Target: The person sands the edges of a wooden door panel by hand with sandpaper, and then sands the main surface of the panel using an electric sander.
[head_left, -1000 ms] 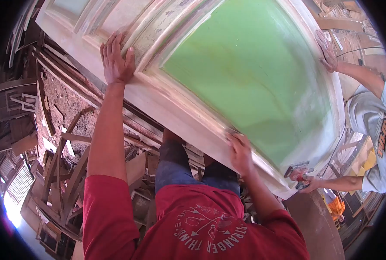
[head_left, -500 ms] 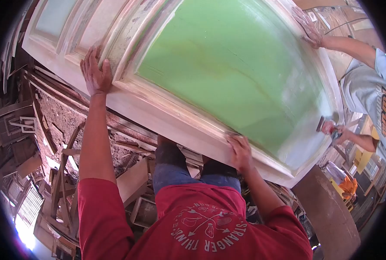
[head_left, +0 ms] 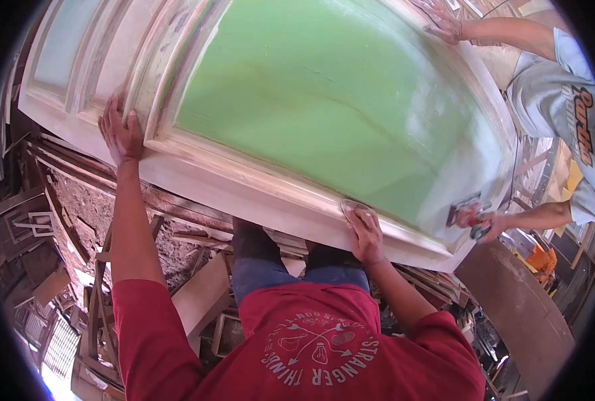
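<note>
A large wooden door (head_left: 264, 184) with a green-coated panel (head_left: 297, 93), whitish at its right end, lies across in front of me. My left hand (head_left: 122, 134) rests on the door's near-left frame, fingers stretched over the wood and thumb apart. Farther right, my right hand (head_left: 365, 234) presses on the near moulding beside the green panel, its fingers bent and close together. A small, thin edge shows at those fingertips; its kind cannot be made out.
Across the door, a co-worker's one hand (head_left: 441, 23) lies on the far edge; the other holds a red-and-dark power sander (head_left: 470, 214) against the panel. Wood scraps (head_left: 204, 287) and boards cover the ground below. A brown sheet (head_left: 518, 307) leans at right.
The door appears shifted left in view. The co-worker's sander has moved left, inward from the panel's right end. My right hand has turned slightly on the moulding; my left stays on the frame.
</note>
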Motion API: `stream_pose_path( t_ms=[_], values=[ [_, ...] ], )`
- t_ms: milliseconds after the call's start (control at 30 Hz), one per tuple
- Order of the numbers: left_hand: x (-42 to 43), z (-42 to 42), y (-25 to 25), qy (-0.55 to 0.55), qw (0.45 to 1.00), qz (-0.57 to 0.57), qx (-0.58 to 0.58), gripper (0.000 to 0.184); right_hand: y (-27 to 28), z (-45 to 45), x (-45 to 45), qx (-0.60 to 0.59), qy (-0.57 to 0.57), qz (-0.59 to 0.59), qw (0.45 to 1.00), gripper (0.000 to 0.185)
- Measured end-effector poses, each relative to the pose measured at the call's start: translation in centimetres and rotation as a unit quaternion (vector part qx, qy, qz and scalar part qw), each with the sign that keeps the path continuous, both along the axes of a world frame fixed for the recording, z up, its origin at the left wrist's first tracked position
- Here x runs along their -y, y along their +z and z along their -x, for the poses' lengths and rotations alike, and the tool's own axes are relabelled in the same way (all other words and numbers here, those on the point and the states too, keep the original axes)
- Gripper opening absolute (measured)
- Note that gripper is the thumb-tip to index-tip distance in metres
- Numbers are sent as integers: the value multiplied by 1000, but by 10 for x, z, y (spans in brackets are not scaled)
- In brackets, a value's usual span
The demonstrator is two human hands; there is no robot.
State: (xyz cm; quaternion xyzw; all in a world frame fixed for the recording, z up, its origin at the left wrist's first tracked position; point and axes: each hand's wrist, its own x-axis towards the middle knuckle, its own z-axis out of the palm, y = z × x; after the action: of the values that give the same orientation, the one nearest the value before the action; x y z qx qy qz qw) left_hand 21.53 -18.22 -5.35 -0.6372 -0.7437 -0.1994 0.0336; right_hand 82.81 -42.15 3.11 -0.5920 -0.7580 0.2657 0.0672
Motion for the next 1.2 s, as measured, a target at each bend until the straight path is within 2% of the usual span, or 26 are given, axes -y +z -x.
stream_pose_path(
  t_ms=[67, 100, 133, 167, 233, 367, 400, 433, 500, 600, 633, 700, 733, 800, 833, 1000, 1100, 1200],
  values=[
    [-1, 0, 3, -8, 1000, -1, -6, 62, -8, 5, -2, -15, 5, -16, 1000, 44],
    [-1, 0, 3, -9, 1000, -3, -7, 62, -10, 34, -16, -73, -9, -36, 997, 44],
    [-1, -1, 3, -9, 1000, -5, -7, 62, -8, 68, -35, -73, 24, -54, 996, 45],
    [0, 0, 0, -11, 1000, -6, -5, 62, -11, 106, -50, -131, -18, -44, 990, 44],
    [-1, 5, -2, -12, 1000, -8, -5, 62, 3, 157, -81, -166, -34, -11, 986, 38],
    [-1, 4, -2, -6, 1000, 0, -12, 62, -9, 89, -42, -68, 24, -17, 997, 36],
    [-1, 4, -2, -6, 1000, 2, -11, 61, 4, 57, -31, -69, -22, 35, 997, 37],
    [-2, 4, -1, -5, 1000, 3, -10, 61, 2, 18, -15, -52, -3, -1, 999, 40],
    [1, 2, -1, -7, 1000, 1, -12, 61, 24, -21, -4, -27, -51, 16, 998, 39],
    [-3, 2, 2, -5, 1000, -1, -15, 61, -4, 2, 3, -26, -45, -52, 997, 37],
    [-2, 2, 1, -3, 1000, 1, -15, 61, 0, 38, -11, -69, -84, -21, 994, 39],
    [-1, 2, -2, -6, 1000, 0, -16, 61, -6, 101, -37, -75, -46, -80, 993, 38],
    [-2, 4, -1, -6, 1000, -1, -20, 61, 6, 127, -56, -102, -72, -33, 992, 36],
    [-4, 6, 1, -12, 1000, 3, -13, 62, 11, 128, -61, -114, -66, 26, 991, 34],
    [-2, 5, 0, -13, 1000, 7, -7, 62, 4, 107, -47, -82, -57, 6, 995, 34],
    [1, 4, -1, -6, 1000, 10, 0, 63, 31, -46, 13, 15, -91, -18, 996, 23],
    [-3, 5, -2, 1, 1000, 8, -7, 64, 7, -35, 23, 29, -87, -62, 994, 21],
    [-2, 7, -4, -7, 1000, 6, -6, 64, 5, 76, -19, -63, -113, -62, 990, 27]
  ],
)
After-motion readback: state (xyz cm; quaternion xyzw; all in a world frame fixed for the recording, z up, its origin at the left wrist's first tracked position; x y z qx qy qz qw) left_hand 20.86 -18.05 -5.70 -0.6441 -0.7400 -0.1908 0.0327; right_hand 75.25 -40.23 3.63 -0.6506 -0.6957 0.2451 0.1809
